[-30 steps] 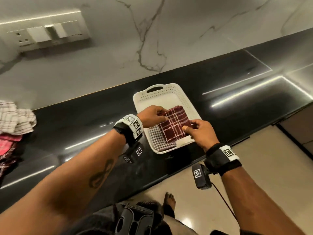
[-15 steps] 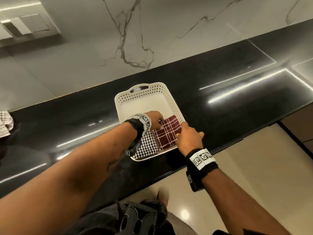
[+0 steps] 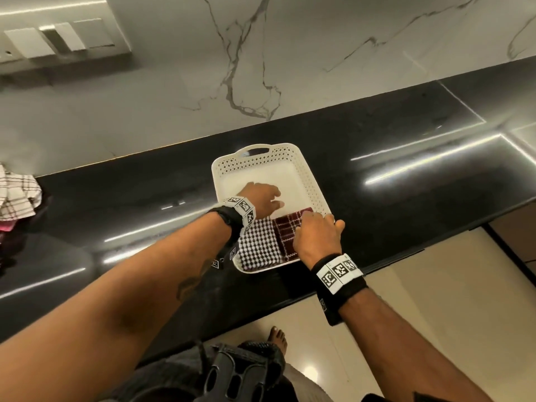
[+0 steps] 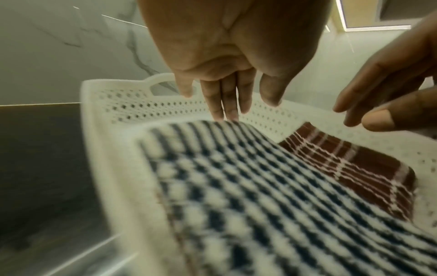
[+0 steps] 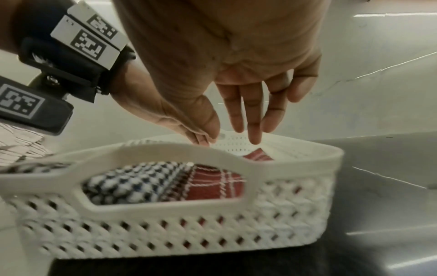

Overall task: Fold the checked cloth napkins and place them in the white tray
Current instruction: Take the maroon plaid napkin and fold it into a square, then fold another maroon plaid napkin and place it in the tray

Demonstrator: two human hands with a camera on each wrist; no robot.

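The black-and-white napkin (image 3: 258,245) and the maroon napkin (image 3: 285,233) lie folded side by side at the near end of the white tray (image 3: 314,181), by the tabletop's (image 3: 406,175) front edge. A fingertip dragging on withdrawal could likely undo a fold. The left hand (image 3: 262,195) hovers with fingers straight; the right hand (image 3: 317,237) hangs relaxed and spread, holding nothing.

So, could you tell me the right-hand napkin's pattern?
Maroon napkin with thin white check lines; clearest in left wrist view.

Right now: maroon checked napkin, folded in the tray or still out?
Folded and in. The maroon napkin lies flat inside the white tray, beside the black-and-white napkin; the right hand hovers open over it.
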